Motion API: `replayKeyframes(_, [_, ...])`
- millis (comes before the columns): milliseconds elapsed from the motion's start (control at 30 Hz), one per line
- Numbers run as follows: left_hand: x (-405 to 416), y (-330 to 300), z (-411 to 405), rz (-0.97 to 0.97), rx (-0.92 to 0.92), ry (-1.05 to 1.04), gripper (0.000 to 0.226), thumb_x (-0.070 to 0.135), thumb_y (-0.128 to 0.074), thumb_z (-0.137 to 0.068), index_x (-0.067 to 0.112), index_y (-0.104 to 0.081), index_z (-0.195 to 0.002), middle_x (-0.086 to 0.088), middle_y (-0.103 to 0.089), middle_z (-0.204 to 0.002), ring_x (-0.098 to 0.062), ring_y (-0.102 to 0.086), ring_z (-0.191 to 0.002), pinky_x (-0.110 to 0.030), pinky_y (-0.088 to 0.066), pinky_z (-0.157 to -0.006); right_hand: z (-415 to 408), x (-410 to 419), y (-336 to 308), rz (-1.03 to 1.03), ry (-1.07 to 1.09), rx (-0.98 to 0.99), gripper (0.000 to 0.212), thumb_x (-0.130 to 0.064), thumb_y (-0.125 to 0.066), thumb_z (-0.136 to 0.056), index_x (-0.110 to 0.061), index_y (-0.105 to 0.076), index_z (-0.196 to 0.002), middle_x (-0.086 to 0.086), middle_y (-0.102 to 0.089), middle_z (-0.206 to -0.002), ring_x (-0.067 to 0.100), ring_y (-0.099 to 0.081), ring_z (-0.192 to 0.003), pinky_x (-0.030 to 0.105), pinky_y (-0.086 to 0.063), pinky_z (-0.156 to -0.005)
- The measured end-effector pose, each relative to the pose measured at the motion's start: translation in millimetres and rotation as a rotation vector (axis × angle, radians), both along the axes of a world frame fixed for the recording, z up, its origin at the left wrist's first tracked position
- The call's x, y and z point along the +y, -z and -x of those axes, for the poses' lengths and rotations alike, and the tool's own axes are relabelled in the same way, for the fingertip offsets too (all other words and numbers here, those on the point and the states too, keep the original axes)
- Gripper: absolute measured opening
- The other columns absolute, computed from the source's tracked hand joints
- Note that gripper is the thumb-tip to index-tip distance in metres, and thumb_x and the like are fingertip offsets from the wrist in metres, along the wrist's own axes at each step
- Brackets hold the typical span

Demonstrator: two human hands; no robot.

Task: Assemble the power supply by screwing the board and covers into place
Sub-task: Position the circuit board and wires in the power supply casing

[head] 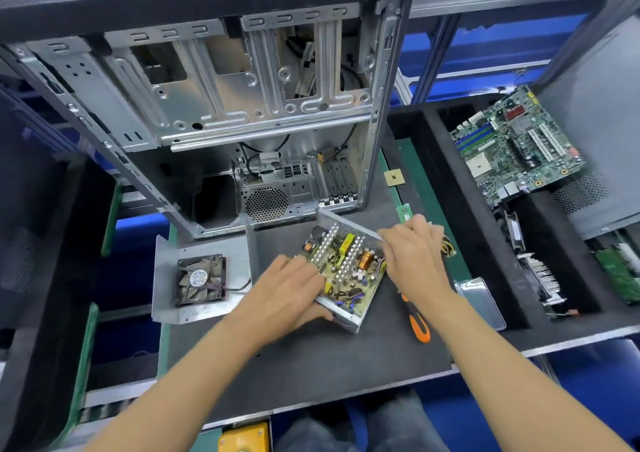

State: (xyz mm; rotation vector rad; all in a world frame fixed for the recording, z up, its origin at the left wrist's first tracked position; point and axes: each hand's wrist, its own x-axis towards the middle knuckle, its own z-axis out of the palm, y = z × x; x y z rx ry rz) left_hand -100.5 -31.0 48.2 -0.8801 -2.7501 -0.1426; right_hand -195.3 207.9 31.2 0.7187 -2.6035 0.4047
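Head view: both hands, left (289,290) and right (414,255), grasp the power supply (346,264) (between them).

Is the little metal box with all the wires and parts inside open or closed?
Open. The power supply box has no lid, so its circuit board shows. The fan cover lies apart, to its left.

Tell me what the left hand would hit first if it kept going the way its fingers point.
The left hand points up-right across the power supply's circuit board. It would probably meet the board's upright components first, though height is hard to judge.
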Motion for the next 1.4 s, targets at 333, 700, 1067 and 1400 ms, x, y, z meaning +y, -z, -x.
replayKeyframes(333, [68.8,13.5,-34.1,-0.086,-0.061,-0.315,0.043,0.043,-0.091,-0.066,0.015,-0.059,-0.066,-0.002,-0.056,-0.066,-0.023,-0.057,-0.060,-0.030,-0.043,-0.046,40.7,-19.0,-5.1,-0.052,-0.146,-0.325,0.046,-0.045,-0.079,-0.073,-0.023,-0.072,-0.113,-0.012,-0.069,-0.099,0.026,-0.049,-0.104,0.035,-0.022,-0.078])
replayKeyframes(700, [64.3,23.0,-32.0,-0.237,-0.044,-0.288,0.044,0.040,-0.093,-0.065,0.014,-0.057,-0.063,0.000,-0.054,-0.063,-0.023,-0.056,-0.056,-0.031,-0.042,-0.038,78.6,53.3,-17.5,-0.003,0.058,-0.685,0.023,-0.037,-0.054,-0.099,-0.018,-0.065,-0.106,0.005,-0.067,-0.087,0.030,-0.060,-0.087,0.043,-0.048,-0.082])
replayKeyframes(1067, [60.7,29.1,-35.7,-0.314,-0.039,-0.188,0.043,0.037,-0.090,-0.071,0.014,-0.055,-0.062,0.003,-0.049,-0.062,-0.018,-0.048,-0.056,-0.027,-0.036,-0.044,108.7,-19.7,-12.4,-0.165,0.078,-0.307,0.047,-0.061,-0.057,-0.086,-0.017,-0.069,-0.096,0.002,-0.060,-0.102,0.026,-0.052,-0.104,0.041,-0.031,-0.094])
replayKeyframes(1400, [68.4,35.5,-36.8,-0.349,-0.045,-0.224,0.038,0.044,-0.068,-0.085,0.015,-0.056,-0.063,0.004,-0.050,-0.064,-0.018,-0.050,-0.057,-0.030,-0.039,-0.043,81.0,-26.0,3.5,0.562,0.024,-0.245,0.010,-0.015,-0.077,-0.084,-0.008,-0.073,-0.089,0.008,-0.046,-0.109,0.015,-0.050,-0.099,0.025,-0.047,-0.089])
